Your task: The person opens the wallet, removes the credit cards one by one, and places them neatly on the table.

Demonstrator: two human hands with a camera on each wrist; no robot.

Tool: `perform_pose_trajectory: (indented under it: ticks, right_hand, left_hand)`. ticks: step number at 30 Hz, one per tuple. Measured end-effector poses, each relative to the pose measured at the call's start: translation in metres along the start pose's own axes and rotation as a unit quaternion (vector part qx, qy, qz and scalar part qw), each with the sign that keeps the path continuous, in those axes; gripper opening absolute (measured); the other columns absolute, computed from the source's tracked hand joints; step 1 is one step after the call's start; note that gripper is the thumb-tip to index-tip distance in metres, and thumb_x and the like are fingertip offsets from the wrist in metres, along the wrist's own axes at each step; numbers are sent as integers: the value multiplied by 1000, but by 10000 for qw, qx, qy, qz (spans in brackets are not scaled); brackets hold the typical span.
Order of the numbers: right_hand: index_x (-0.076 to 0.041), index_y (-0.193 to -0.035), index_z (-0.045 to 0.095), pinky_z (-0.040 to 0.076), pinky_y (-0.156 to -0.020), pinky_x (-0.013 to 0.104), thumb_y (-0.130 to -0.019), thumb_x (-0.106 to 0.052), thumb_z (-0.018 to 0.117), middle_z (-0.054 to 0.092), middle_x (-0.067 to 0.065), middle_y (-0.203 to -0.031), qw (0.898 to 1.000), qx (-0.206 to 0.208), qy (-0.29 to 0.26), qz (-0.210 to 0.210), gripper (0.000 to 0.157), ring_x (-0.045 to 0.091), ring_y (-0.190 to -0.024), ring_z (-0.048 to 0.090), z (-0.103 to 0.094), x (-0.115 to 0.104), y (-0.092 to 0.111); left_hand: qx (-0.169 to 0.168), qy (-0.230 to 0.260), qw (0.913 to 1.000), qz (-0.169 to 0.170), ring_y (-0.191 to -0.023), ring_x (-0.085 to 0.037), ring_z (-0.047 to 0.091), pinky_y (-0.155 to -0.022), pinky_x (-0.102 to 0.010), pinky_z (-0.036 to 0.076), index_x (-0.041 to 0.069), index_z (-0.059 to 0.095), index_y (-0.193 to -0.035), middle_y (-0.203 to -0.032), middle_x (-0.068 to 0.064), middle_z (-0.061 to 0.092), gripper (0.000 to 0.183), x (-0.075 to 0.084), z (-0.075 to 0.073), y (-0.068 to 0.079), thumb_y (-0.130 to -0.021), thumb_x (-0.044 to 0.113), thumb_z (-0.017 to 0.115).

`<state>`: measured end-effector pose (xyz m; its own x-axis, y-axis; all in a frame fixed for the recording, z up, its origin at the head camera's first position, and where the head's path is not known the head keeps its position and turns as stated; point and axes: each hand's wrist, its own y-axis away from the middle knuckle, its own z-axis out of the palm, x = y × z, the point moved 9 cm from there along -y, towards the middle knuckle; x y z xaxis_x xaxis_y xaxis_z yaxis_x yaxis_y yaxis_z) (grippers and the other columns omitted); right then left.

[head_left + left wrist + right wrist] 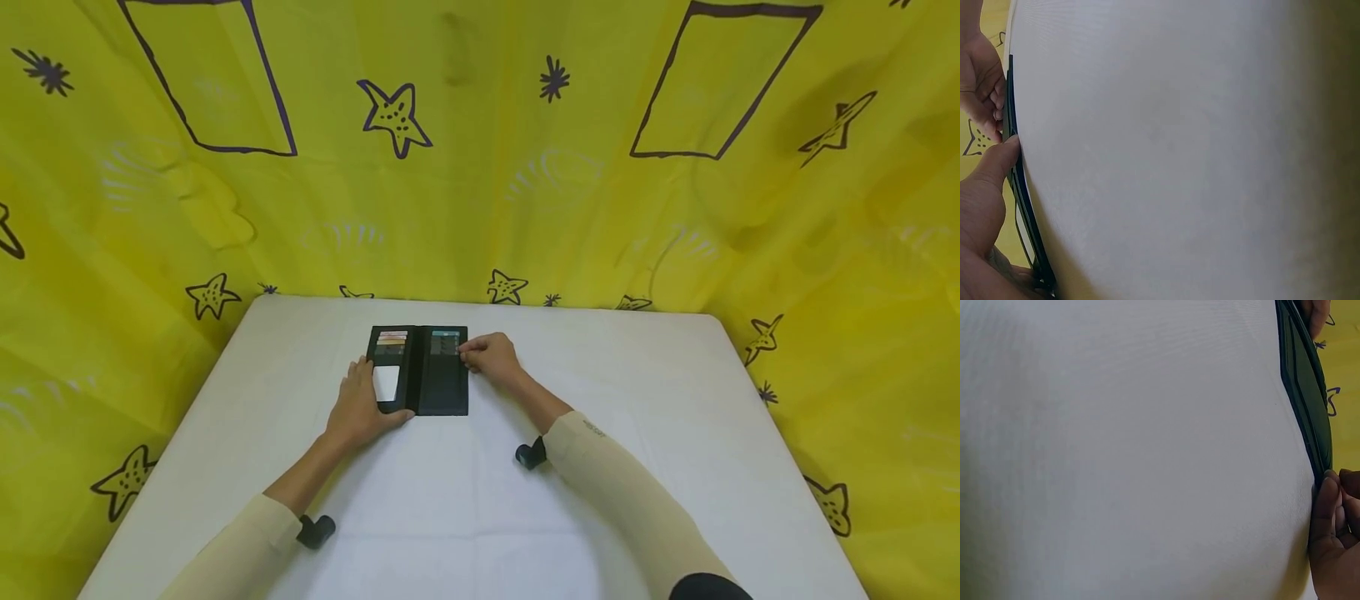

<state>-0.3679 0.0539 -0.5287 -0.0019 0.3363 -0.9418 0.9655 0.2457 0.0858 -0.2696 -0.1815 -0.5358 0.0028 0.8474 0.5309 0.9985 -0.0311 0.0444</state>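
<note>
Your wallet (417,371) lay open on the worktop (480,492), its long axis running near to far, just left of your right hand's fingertips. That right hand (491,357) was the nearer one to the right panel's far cards (445,342); its fingers pinched the wallet's right edge, though you couldn't tell whether they also caught a card. Your left hand (362,408) rested with fingers fairly straight along the left edge, thumb stretched along the near edge, covering the near left corner beside a white card (386,383).
</note>
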Motion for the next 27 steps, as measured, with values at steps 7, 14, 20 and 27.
perform_pose_trajectory:
  ticks: [7, 14, 20, 27]
  right_hand:
    - [9, -102, 79, 58, -61, 23, -100, -4, 69, 76, 12, -84, 9995, 87, -86, 283, 16, 11, -65, 67, -1, 0, -4]
    - [7, -93, 79, 54, -55, 19, -98, -8, 74, 70, 5, -72, 9978, 85, 84, 655, 17, 10, -61, 63, 1, -1, -9]
    - [3, -84, 79, 49, -50, 19, -95, -11, 78, 67, 4, -64, 9958, 329, 485, 700, 19, 8, -55, 60, 0, -4, -10]
    - [1, -81, 80, 46, -48, 19, -94, -13, 80, 65, 2, -59, 9913, 508, 860, 853, 19, 8, -50, 58, 0, -1, -12]
  left_hand:
    - [-41, -27, 10000, 10, -157, -51, 9, -125, -59, 14, -12, 17, -161, -170, -33, 11, 121, 0, 0, 0, -81, 43, 90]
    - [-73, -16, 10000, -46, -156, -52, 9, -123, -63, 18, -12, 17, -161, -169, -34, 11, 121, 1, 0, -2, -81, 43, 89]
    - [-174, -100, 9998, -30, -156, -52, 8, -124, -61, 16, -13, 15, -160, -169, -34, 9, 120, 3, -1, -3, -83, 44, 87]
    - [-269, -205, 9994, 79, -155, -53, 8, -125, -60, 14, -18, 15, -158, -167, -38, 10, 120, 8, -2, 0, -83, 45, 85]
